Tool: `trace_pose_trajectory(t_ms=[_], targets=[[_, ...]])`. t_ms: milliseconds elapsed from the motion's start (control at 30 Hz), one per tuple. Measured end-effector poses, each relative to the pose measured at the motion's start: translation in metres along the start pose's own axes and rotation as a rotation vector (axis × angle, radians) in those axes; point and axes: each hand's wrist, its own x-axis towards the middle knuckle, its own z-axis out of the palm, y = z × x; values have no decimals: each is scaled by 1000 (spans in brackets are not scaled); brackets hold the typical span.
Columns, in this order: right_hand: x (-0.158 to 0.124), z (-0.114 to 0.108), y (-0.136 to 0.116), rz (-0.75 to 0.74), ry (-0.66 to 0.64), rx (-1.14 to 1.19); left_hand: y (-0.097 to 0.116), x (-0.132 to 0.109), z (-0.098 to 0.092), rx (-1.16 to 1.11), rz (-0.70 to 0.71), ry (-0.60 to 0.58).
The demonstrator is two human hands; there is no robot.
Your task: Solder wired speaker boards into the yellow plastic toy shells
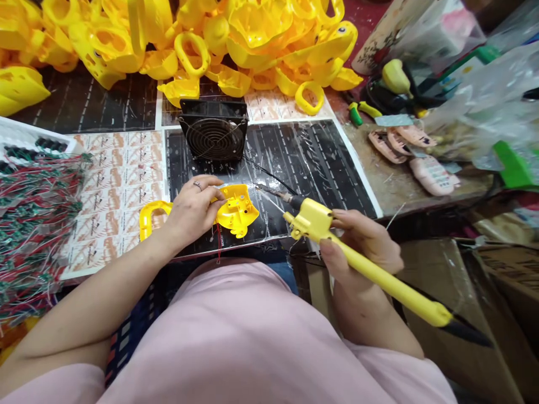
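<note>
My right hand (362, 241) is wrapped round the yellow handle of a soldering iron (379, 275). The iron's thin metal tip points left, with a solder wire beside it, and sits apart from a yellow plastic shell (238, 210) on the black mat. At the shell's left edge, the bent fingers of my left hand (196, 205) are closed on it; the fingertips are partly hidden. Molded posts and holes show inside the shell. A thin red wire (219, 244) hangs down below it over the table's front edge. Beside my left wrist lies a yellow plastic ring-shaped handle (146, 219).
A black fan (214, 132) stands behind the shell. Yellow toy shells (261, 33) are piled along the back. To the left are bundled red and green wires (37, 224). Pink shells (433, 171), green-handled cutters (356, 114) and plastic bags (497, 95) lie to the right.
</note>
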Motion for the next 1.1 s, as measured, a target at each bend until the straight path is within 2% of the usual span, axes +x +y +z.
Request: trace_pose_trajectory(t_ms=[67, 200, 400, 533, 700, 1100], targets=[[0, 5, -6, -53, 10, 23, 6, 1, 4, -17, -14, -5], [1, 12, -18, -154, -50, -6, 14, 2, 14, 6, -58, 0], [-2, 25, -30, -280, -83, -126, 11, -2, 24, 94, -40, 44], [-2, 32, -33, -306, -92, -173, 11, -3, 27, 129, 14, 79], [0, 36, -34, -310, -95, -171, 13, -2, 27, 119, -30, 40], [5, 33, -41, -332, -130, -205, 14, -2, 27, 138, -13, 50]])
